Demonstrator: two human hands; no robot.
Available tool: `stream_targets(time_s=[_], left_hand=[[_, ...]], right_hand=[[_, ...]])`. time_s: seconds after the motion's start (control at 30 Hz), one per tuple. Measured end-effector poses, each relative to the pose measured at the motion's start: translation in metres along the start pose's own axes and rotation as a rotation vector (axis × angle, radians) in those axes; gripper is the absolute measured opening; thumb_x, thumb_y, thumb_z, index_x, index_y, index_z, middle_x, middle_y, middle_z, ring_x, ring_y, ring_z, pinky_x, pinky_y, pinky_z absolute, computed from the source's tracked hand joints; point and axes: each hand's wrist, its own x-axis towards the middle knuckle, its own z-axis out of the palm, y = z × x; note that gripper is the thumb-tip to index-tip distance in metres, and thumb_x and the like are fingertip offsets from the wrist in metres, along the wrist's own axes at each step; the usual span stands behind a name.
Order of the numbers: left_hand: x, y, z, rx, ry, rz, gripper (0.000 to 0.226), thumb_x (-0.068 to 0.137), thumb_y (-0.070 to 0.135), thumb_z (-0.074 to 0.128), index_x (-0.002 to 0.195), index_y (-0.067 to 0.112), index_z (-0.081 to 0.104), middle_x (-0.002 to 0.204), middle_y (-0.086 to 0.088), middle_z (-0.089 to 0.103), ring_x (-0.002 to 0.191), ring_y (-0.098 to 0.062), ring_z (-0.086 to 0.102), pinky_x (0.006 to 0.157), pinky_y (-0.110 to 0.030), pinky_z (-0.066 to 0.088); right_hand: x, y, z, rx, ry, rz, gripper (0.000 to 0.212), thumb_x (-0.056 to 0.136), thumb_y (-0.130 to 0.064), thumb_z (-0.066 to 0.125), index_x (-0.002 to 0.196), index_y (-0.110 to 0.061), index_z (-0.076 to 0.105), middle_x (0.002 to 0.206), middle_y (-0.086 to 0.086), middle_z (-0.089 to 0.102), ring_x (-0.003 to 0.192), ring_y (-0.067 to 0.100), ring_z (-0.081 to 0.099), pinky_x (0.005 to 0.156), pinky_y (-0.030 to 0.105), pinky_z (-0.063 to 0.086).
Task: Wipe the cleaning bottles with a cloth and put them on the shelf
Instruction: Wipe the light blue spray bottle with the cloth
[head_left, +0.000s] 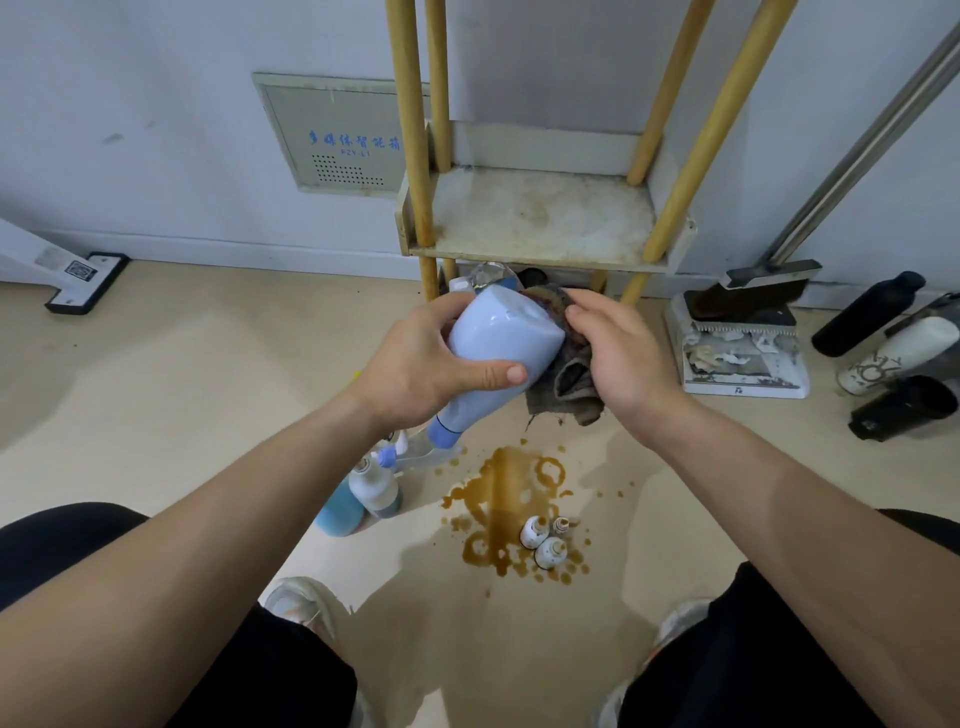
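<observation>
The wiping step is in hand. The left hand (415, 364) grips the pale blue bottle (498, 338) round its body, fingers and thumb curled about it. The bottle is tilted, with its base raised toward the far side and its cap pointing down and near. It is held in the air just near of the shelf (535, 218), whose stained middle tier stands bare at the far centre. The right hand (618, 353) has its fingers curled into a grey-brown cloth (569, 384) and presses it against the bottle's right flank, the rest hanging below. Near left on the floor wait two larger bottles (363, 493), and near centre three small bottles (545, 538) stand in a brown spill (498, 499). Next, I judge, the bottle must be turned upright and carried far onto the tier, between the yellow posts
</observation>
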Motion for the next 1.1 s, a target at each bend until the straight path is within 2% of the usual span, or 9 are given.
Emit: stream_targets(time_s=[0.17, 0.27, 0.4, 0.53, 0.63, 0.7, 0.77, 0.93, 1.1], left_hand=[[-0.002, -0.001, 0.008, 0.083, 0.031, 0.026, 0.081, 0.055, 0.071, 0.079, 0.12, 0.025, 0.065, 0.104, 0.007, 0.07, 0.095, -0.015, 0.066, 0.081, -0.044, 0.058], [0.001, -0.002, 0.003, 0.121, 0.045, 0.004, 0.064, 0.064, 0.057, 0.089, 0.115, 0.027, 0.065, 0.101, 0.01, 0.07, 0.093, -0.012, 0.065, 0.079, -0.036, 0.057], [0.001, -0.004, 0.006, 0.182, 0.077, 0.0, 0.057, 0.061, 0.059, 0.088, 0.103, 0.032, 0.062, 0.089, 0.016, 0.069, 0.082, -0.001, 0.063, 0.067, -0.017, 0.046], [0.001, -0.005, 0.007, 0.303, 0.117, -0.035, 0.069, 0.057, 0.058, 0.091, 0.113, 0.029, 0.065, 0.095, 0.011, 0.07, 0.084, -0.011, 0.064, 0.069, -0.025, 0.05], [-0.001, -0.002, 0.006, 0.386, 0.079, 0.028, 0.074, 0.058, 0.056, 0.09, 0.122, 0.031, 0.063, 0.106, 0.01, 0.071, 0.093, -0.015, 0.064, 0.079, -0.036, 0.053], [-0.002, 0.0, 0.005, 0.43, 0.042, 0.076, 0.074, 0.059, 0.055, 0.09, 0.125, 0.037, 0.06, 0.109, 0.011, 0.071, 0.096, -0.016, 0.064, 0.081, -0.037, 0.053], [-0.003, 0.0, 0.004, 0.457, 0.008, 0.117, 0.075, 0.061, 0.049, 0.091, 0.127, 0.04, 0.058, 0.111, 0.012, 0.071, 0.098, -0.016, 0.064, 0.081, -0.038, 0.054], [-0.005, -0.003, 0.007, 0.569, -0.081, 0.339, 0.079, 0.06, 0.024, 0.093, 0.132, 0.028, 0.061, 0.125, 0.007, 0.067, 0.115, -0.019, 0.059, 0.094, -0.037, 0.048], [-0.003, -0.014, 0.011, 0.764, -0.055, 0.544, 0.077, 0.066, 0.03, 0.091, 0.136, 0.03, 0.06, 0.138, 0.002, 0.059, 0.131, -0.027, 0.049, 0.106, -0.045, 0.043]], right_hand=[[-0.004, 0.0, 0.001, -0.365, -0.11, -0.332, 0.037, 0.106, -0.016, 0.045, 0.138, -0.022, 0.062, 0.113, -0.022, 0.061, 0.103, 0.0, 0.06, 0.086, 0.028, 0.055], [-0.007, -0.001, 0.003, -0.41, -0.114, -0.483, 0.037, 0.106, -0.014, 0.046, 0.14, -0.017, 0.06, 0.11, -0.028, 0.061, 0.103, -0.007, 0.056, 0.088, 0.018, 0.052], [-0.013, 0.002, 0.014, -0.445, -0.143, -0.646, 0.035, 0.102, -0.007, 0.05, 0.134, -0.012, 0.065, 0.141, -0.002, 0.061, 0.133, 0.004, 0.051, 0.11, 0.016, 0.039], [-0.007, 0.009, 0.014, -0.405, -0.035, -0.374, 0.034, 0.105, -0.015, 0.049, 0.135, -0.022, 0.064, 0.125, -0.006, 0.067, 0.102, 0.0, 0.064, 0.078, 0.008, 0.047], [0.003, 0.014, 0.009, -0.367, -0.015, -0.175, 0.033, 0.106, -0.016, 0.046, 0.131, -0.026, 0.065, 0.115, -0.01, 0.067, 0.099, 0.005, 0.062, 0.076, 0.018, 0.051], [0.006, 0.013, 0.008, -0.238, -0.047, -0.076, 0.031, 0.106, -0.012, 0.044, 0.119, -0.029, 0.066, 0.106, -0.014, 0.068, 0.091, -0.002, 0.062, 0.07, 0.011, 0.049], [0.008, 0.011, 0.006, -0.227, -0.069, -0.031, 0.032, 0.106, -0.011, 0.042, 0.111, -0.031, 0.066, 0.102, -0.019, 0.067, 0.091, -0.008, 0.061, 0.073, 0.011, 0.047], [0.011, 0.016, 0.006, -0.214, -0.159, 0.19, 0.03, 0.103, -0.02, 0.045, 0.092, -0.022, 0.072, 0.1, -0.003, 0.069, 0.104, 0.02, 0.063, 0.096, 0.045, 0.049], [0.011, 0.019, 0.006, -0.121, -0.213, 0.278, 0.029, 0.091, -0.03, 0.051, 0.09, -0.016, 0.077, 0.103, 0.009, 0.074, 0.108, 0.032, 0.066, 0.1, 0.055, 0.048]])
